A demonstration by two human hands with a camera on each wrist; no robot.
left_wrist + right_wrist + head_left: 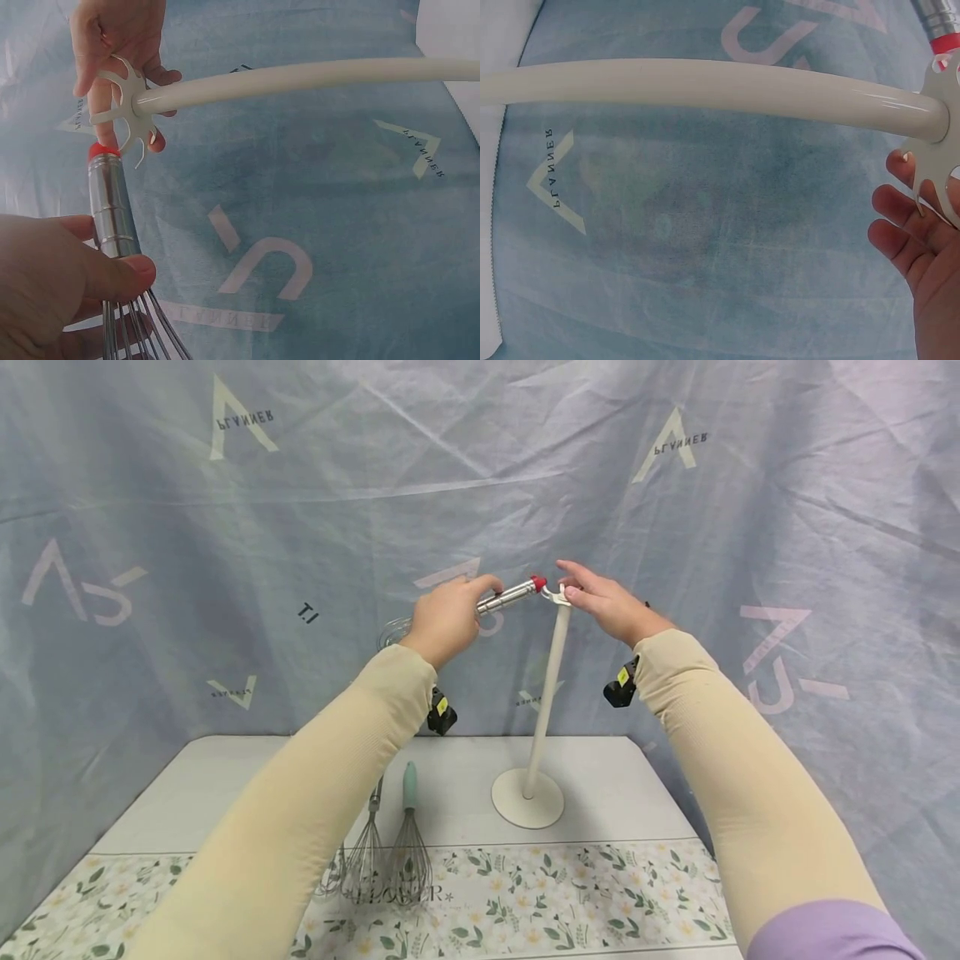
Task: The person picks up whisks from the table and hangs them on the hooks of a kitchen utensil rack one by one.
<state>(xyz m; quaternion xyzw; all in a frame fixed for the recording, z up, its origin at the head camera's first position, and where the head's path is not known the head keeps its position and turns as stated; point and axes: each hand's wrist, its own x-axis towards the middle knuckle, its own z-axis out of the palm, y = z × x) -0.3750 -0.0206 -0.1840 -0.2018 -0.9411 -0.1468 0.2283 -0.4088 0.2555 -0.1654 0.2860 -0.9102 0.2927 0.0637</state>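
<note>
My left hand (450,618) grips a metal whisk (111,202) near the lower end of its handle, its wires running past the palm. The whisk's red end cap (538,582) is up beside the hooks of a white utensil stand (551,685). Whether the cap is caught on a hook cannot be told. At the stand's top, my right hand (607,606) holds the ring of hooks (124,112), with fingers bent around and behind it. One of its fingers reaches close to the red cap in the left wrist view. The right wrist view cuts off part of this hand.
A whisk with a mint-green handle (409,789) lies on the table (457,768), beside a metal-handled whisk (367,847) partly covered by my left sleeve. The stand's round base (510,806) rests behind the floral strip (570,893). A grey-blue curtain (480,460) hangs behind.
</note>
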